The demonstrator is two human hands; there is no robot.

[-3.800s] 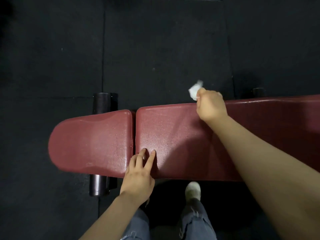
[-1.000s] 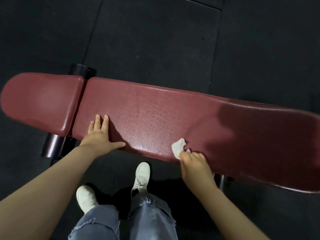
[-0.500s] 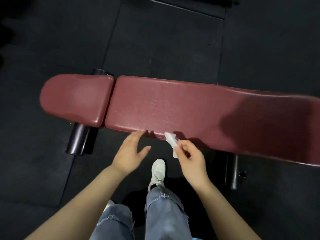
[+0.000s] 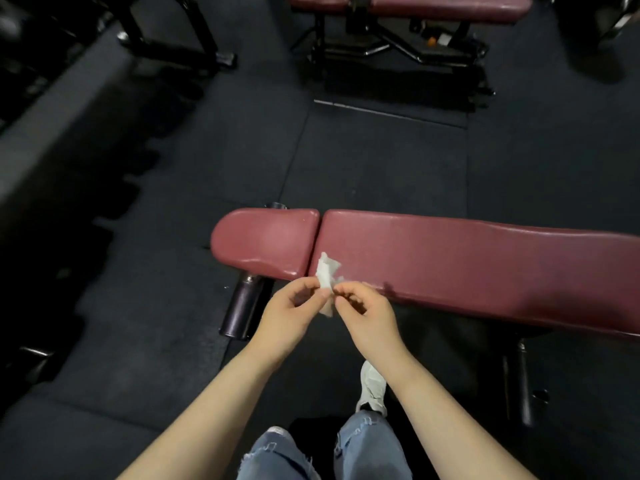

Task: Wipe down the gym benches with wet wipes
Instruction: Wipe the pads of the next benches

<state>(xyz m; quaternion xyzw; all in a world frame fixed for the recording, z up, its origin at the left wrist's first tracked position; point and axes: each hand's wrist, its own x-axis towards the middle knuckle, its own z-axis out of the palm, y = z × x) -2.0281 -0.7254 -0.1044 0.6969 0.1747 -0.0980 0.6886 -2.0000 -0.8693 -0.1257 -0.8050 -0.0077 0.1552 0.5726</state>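
dark rubber floor (image 4: 363, 168) is seen across the whole view, laid in large mats with seams. a maroon padded bench (image 4: 467, 268) is seen running from centre to the right edge, made of a long pad and a short rounded seat pad (image 4: 265, 242) at its left end, with a narrow gap between the two. a black cylindrical foot (image 4: 242, 306) is seen sticking out under the seat pad on the near side, and black legs (image 4: 519, 379) are seen under the long pad at right. a second maroon bench (image 4: 408, 5) on a black frame is seen at the top edge, well apart from the first. dark rack shapes are seen along the left edge, too dim to tell apart.

two bare forearms are seen coming up from the bottom edge, over blue ripped jeans (image 4: 325, 452) and a white shoe (image 4: 372, 388) on the floor. the left hand (image 4: 292, 310) and right hand (image 4: 369, 315) are held together just in front of the bench's near edge, close to the gap between pads. a small crumpled white wet wipe (image 4: 326, 271) is pinched between the curled fingertips of both hands, its upper part standing up in front of the long pad's left end, a lower bit hanging between the hands. the wipe is held off the bench, not pressed on it.
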